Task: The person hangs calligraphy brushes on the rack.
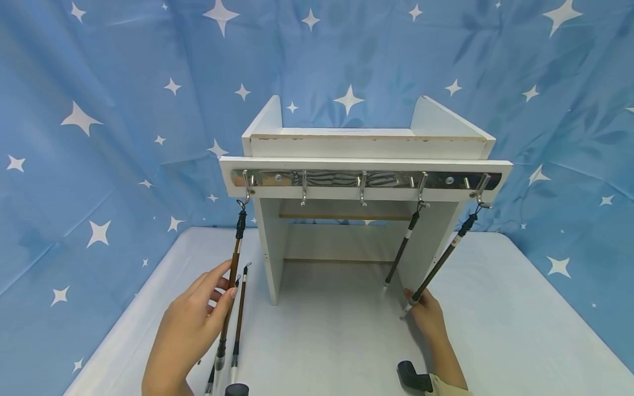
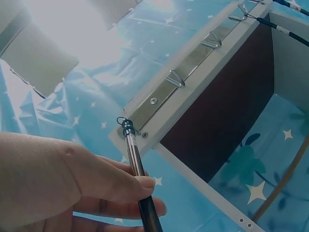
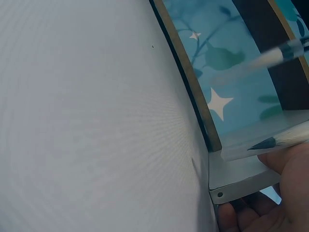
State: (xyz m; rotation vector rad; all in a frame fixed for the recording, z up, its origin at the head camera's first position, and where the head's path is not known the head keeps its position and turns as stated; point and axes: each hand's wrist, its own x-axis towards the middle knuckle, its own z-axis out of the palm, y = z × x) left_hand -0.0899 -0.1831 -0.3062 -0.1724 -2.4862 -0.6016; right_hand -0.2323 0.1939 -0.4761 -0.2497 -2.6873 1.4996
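My left hand (image 1: 190,319) pinches a brown-handled calligraphy brush (image 1: 234,269) between thumb and fingers, its covered tip pointing down. In the head view the brush's cord loop is right at the leftmost hook (image 1: 246,187) of a white rack (image 1: 366,148). The right hand (image 1: 428,316) grips the lower front edge of the rack's right side panel (image 1: 431,236), thumb inside and fingers outside. Two dark brushes hang by loops from the two rightmost hooks: one (image 1: 403,242) inward, the other (image 1: 448,250) in front of the right hand. A clear cap (image 3: 236,151) covers the nearer one's dark tip.
More brushes (image 1: 240,313) lie on the white table (image 1: 346,330) beside the left hand. Two middle hooks (image 1: 363,187) carry nothing. A black device (image 1: 415,377) sits at the right wrist. Behind the rack hangs a blue star-patterned cloth (image 1: 124,137).
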